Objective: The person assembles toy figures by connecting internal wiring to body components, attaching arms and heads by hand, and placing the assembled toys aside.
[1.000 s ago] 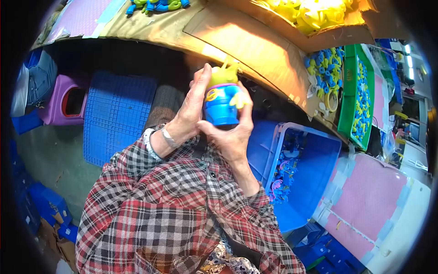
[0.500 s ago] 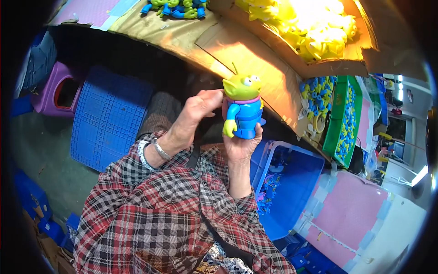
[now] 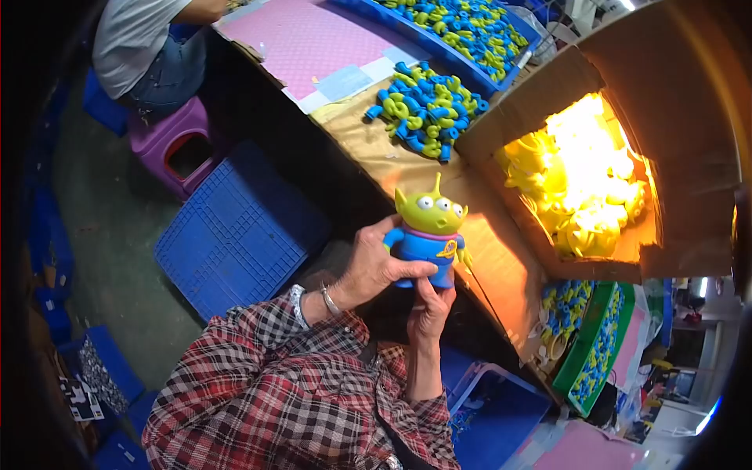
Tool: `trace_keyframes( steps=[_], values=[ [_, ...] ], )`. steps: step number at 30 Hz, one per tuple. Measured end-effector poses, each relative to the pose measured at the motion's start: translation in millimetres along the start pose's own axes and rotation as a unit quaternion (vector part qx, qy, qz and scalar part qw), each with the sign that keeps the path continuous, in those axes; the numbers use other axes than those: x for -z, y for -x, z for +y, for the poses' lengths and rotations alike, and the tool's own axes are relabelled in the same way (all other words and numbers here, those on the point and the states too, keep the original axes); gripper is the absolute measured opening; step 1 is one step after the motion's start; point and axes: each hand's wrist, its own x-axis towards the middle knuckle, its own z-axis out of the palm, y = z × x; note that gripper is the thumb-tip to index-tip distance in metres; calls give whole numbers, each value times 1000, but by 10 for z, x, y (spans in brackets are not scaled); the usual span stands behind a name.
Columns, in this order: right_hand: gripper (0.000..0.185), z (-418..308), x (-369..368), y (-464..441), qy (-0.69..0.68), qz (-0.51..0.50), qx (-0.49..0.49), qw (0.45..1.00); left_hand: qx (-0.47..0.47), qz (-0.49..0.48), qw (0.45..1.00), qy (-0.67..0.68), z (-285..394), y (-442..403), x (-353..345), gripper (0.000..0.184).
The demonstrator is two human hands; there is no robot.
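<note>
A green three-eyed alien toy figure (image 3: pixel 429 241) with a blue body, a purple collar and an antenna stands upright between my hands, its eyes and yellow chest badge toward me. My left hand (image 3: pixel 374 265), with a bracelet at the wrist, grips its side, the thumb lying across the lower front. From below, my right hand (image 3: pixel 431 309) holds the base, its fingers closed around the bottom. Both arms of the figure are attached. Past it on the cardboard-covered table (image 3: pixel 356 141) lies a pile of loose blue-and-green toy arms (image 3: pixel 429 110).
A cardboard box (image 3: pixel 650 227) of brightly lit yellow-green heads (image 3: pixel 576 184) stands at the right. Blue tray (image 3: pixel 513 74) and green tray (image 3: pixel 595 352) hold more arms. Below are a blue bin (image 3: pixel 501 423), a blue crate (image 3: pixel 235 235) and a purple stool (image 3: pixel 168 145). Another person (image 3: pixel 149 47) sits top left.
The view has swung toward the far table. The figure has turned from side-on to face me. My left hand has gone from behind its head to gripping its body.
</note>
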Motion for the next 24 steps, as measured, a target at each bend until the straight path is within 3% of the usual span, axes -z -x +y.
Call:
trace_keyframes(
  steps=[4, 7, 8, 10, 12, 13, 15, 16, 17, 18, 19, 22, 24],
  values=[
    [57, -2, -387, -243, 86, -32, -42, 995, -104, 78, 988, -88, 242, -394, 402, 66],
    [58, 53, -349, -214, 118, -36, -37, 992, -80, 143, 984, -64, 303, -1078, 1052, 55],
    [57, 56, -305, -170, 125, -29, -38, 991, -121, 193, 970, -80, 431, -1318, 1220, 62],
    [47, 97, -113, -96, 150, -9, -48, 987, -82, 209, 965, -136, 521, -1939, 1802, 71],
    [41, 93, 34, 20, 152, 12, -44, 987, -64, 143, 972, -177, 709, -2477, 2401, 69],
    [39, 94, 107, 42, 166, 9, -44, 985, -22, 78, 994, -75, 661, -2782, 2795, 57],
    [35, 93, 284, 191, 193, 39, -42, 980, 40, 48, 998, -27, 792, -3094, 3206, 48],
    [30, 12, 267, 241, 205, 64, -43, 976, -65, -48, 970, -230, 667, -3338, 3737, 48],
    [29, 33, 332, 279, 217, 75, -27, 973, -221, -82, 840, -489, 548, -3572, 4235, 51],
    [28, 46, 404, 361, 232, 92, -15, 968, -367, -60, 697, -613, 436, -3793, 4692, 56],
    [27, -18, 426, 417, 241, 105, -16, 965, -284, -51, 789, -543, 304, -3992, 5137, 62],
    [25, -252, 449, 576, 266, 150, -3, 952, -153, 45, 797, -583, 650, -4145, 5156, 57],
    [23, -413, 471, 688, 287, 167, 2, 943, -115, 104, 770, -619, 859, -4151, 4984, 53]
  ],
)
